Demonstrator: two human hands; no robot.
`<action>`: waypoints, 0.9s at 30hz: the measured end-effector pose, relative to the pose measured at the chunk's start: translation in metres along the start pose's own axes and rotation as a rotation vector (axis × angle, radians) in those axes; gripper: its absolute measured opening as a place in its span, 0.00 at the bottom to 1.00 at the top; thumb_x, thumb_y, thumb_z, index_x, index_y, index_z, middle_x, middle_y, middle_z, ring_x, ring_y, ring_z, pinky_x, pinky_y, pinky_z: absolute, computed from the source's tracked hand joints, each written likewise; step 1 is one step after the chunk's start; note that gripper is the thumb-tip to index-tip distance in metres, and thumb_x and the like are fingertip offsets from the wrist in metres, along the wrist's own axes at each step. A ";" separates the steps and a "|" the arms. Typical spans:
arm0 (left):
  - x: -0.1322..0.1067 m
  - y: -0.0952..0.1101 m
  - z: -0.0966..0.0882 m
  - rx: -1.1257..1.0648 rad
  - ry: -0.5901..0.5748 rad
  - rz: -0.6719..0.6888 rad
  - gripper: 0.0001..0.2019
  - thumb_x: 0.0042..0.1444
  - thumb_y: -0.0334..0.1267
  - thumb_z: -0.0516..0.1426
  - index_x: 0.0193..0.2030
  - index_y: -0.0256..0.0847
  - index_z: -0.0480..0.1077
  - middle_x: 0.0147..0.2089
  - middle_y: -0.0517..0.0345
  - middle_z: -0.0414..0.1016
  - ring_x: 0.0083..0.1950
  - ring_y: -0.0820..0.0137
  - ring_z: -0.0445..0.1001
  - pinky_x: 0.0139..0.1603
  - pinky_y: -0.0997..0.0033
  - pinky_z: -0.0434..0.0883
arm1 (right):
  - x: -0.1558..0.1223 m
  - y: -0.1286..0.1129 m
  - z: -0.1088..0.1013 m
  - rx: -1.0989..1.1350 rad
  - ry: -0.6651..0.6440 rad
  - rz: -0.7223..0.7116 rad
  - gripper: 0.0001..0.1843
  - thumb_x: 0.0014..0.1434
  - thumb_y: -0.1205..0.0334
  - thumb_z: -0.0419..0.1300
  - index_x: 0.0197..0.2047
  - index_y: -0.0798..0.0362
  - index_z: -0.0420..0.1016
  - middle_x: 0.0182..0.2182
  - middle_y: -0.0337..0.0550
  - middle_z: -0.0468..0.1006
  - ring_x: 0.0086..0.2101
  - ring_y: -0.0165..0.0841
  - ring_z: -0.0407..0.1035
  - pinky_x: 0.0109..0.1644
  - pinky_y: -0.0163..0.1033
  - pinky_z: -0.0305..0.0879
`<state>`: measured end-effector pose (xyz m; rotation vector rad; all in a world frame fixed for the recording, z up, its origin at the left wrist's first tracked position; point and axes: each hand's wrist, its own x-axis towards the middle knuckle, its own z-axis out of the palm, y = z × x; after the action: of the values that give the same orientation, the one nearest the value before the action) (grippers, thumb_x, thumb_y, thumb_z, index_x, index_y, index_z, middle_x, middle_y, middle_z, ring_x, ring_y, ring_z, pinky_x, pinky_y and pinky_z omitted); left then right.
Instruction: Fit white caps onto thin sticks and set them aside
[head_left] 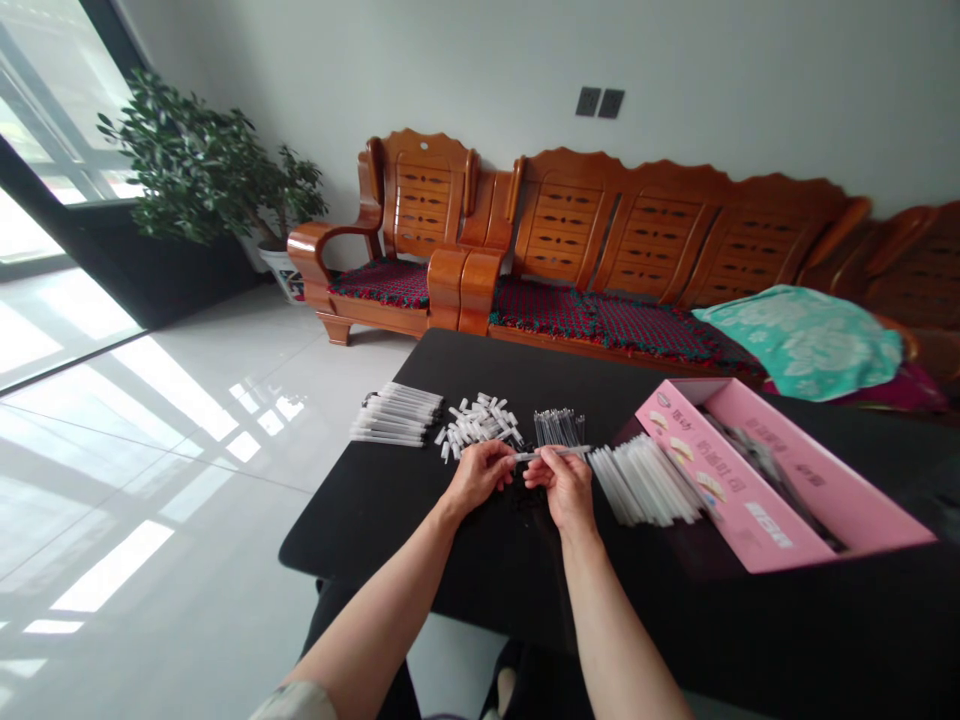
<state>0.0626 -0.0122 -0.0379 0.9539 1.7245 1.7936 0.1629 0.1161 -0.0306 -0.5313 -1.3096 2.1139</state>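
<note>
The left hand and right hand are close together but not touching, both pinching a slim white plastic tube that lies crosswise above the black bench. A light, even pinch at both sides keeps a part this thin level and unbent, with the work held low over the bench. The tube sits just far of the knuckles, between the hands. Left of them lie a row of white tubes with dark ends and a heap of short white caps. Straight ahead stands a bundle of clear thin rods, while long white tubes spread to the right, beside a pink cardboard box
</note>
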 end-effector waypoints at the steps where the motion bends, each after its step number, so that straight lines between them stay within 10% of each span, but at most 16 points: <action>1: -0.001 0.000 0.001 0.045 0.011 0.010 0.16 0.59 0.47 0.58 0.39 0.33 0.73 0.22 0.59 0.72 0.19 0.76 0.67 0.20 0.80 0.62 | 0.000 0.000 0.000 0.006 0.013 0.010 0.16 0.48 0.55 0.71 0.34 0.58 0.76 0.21 0.42 0.80 0.18 0.33 0.75 0.19 0.33 0.73; 15: -0.009 0.016 0.018 0.514 0.103 0.341 0.09 0.63 0.33 0.52 0.36 0.37 0.73 0.34 0.55 0.71 0.35 0.71 0.71 0.37 0.73 0.68 | 0.001 -0.005 -0.003 0.057 0.110 0.120 0.18 0.40 0.55 0.74 0.29 0.59 0.77 0.17 0.40 0.78 0.15 0.33 0.73 0.14 0.31 0.69; 22: -0.005 0.011 0.014 0.305 0.119 0.222 0.09 0.63 0.38 0.54 0.39 0.38 0.75 0.33 0.57 0.72 0.27 0.76 0.71 0.28 0.77 0.68 | -0.001 -0.003 0.002 0.068 0.101 0.058 0.19 0.44 0.53 0.73 0.32 0.60 0.77 0.19 0.41 0.79 0.16 0.33 0.74 0.16 0.32 0.70; 27: 0.002 0.012 -0.011 0.114 0.359 0.132 0.10 0.58 0.41 0.58 0.40 0.37 0.75 0.25 0.61 0.71 0.22 0.75 0.69 0.23 0.78 0.67 | -0.002 -0.005 0.001 0.027 0.104 -0.011 0.25 0.50 0.49 0.68 0.43 0.60 0.76 0.19 0.40 0.79 0.16 0.34 0.73 0.15 0.34 0.70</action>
<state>0.0545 -0.0196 -0.0250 0.8462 2.0396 2.0720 0.1649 0.1159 -0.0258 -0.6130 -1.2220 2.0627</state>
